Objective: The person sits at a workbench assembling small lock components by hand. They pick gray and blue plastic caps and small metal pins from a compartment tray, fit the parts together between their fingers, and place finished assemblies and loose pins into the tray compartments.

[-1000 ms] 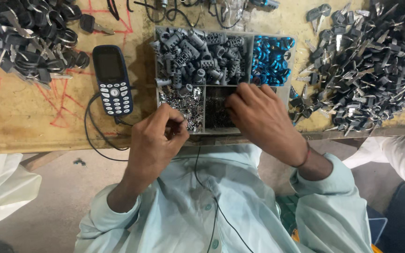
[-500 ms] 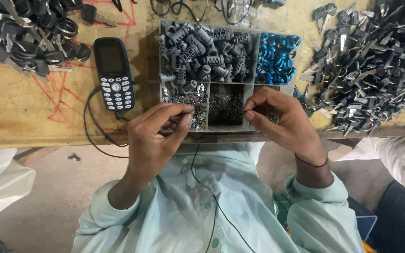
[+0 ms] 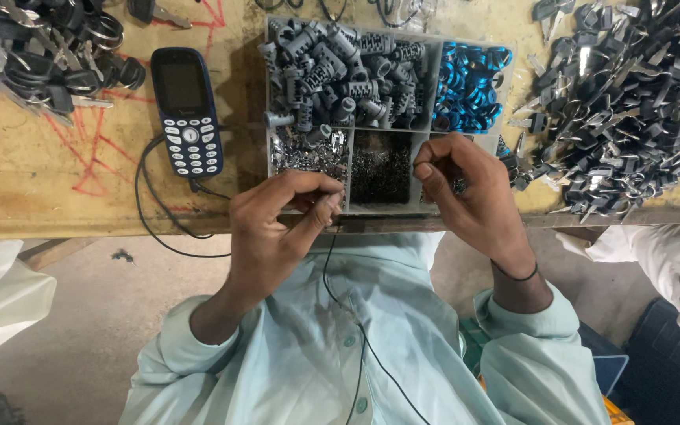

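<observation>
My left hand [image 3: 277, 228] hovers at the table's front edge, thumb and forefinger pinched on a small metal part that is mostly hidden. My right hand [image 3: 470, 197] is over the lower right compartment of a grey divided tray [image 3: 349, 131], its fingertips pinched on something tiny and dark. The tray holds grey ribbed cylinders [image 3: 332, 63], blue rings [image 3: 470, 79], silvery bits [image 3: 308, 153] and fine dark pieces [image 3: 381, 165]. The two hands are a short gap apart, fingertips facing each other.
A dark blue keypad phone [image 3: 186, 110] lies left of the tray, with a black cable [image 3: 155, 212] looping off the edge. Heaps of metal keys [image 3: 623, 102] lie at right, black key heads with rings [image 3: 41, 47] at far left. Another person's white sleeve [image 3: 670, 260] is at right.
My right hand lifted out of the tray's lower compartments and drew back toward me with its fingers pinched. My left hand stayed pinched near the table edge.
</observation>
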Available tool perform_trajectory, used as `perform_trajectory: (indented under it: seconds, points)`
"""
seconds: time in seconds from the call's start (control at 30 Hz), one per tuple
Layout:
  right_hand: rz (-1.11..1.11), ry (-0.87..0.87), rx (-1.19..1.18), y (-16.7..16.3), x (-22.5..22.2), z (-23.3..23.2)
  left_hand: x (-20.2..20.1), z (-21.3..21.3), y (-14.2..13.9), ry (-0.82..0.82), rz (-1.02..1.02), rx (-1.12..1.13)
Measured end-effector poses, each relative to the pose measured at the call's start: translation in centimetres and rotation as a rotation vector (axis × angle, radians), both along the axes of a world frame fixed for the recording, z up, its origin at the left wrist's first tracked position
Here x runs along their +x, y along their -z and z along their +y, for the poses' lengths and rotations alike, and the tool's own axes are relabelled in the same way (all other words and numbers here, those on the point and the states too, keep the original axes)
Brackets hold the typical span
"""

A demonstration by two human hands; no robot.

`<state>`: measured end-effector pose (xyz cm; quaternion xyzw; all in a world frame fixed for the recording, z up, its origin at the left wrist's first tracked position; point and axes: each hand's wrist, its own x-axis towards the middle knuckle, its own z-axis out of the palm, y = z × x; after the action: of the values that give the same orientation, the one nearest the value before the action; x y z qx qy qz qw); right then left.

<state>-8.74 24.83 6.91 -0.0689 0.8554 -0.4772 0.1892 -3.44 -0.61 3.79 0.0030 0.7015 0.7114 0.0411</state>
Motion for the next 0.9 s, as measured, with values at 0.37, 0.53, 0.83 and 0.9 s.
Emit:
perform_trajectory:
  seconds: [0.37, 0.53, 0.83, 0.9]
  points:
    - [0.509, -0.316, 0.486, -0.6, -0.7, -2.1, -0.5, 0.4, 0.0, 0.039, 0.064, -0.054]
    - [0.524, -0.428, 0.649, 0.7, -1.1, -3.0, -0.7, 0.2, 0.0, 0.045, 0.065, -0.074]
    - [0.449, -0.385, 0.542, -1.2, -1.3, -2.2, -0.7, 0.1, 0.1, 0.067, 0.091, -0.058]
    - [0.347, -0.317, 0.420, -1.7, -1.0, -1.3, -0.6, 0.1, 0.0, 0.063, 0.109, -0.071]
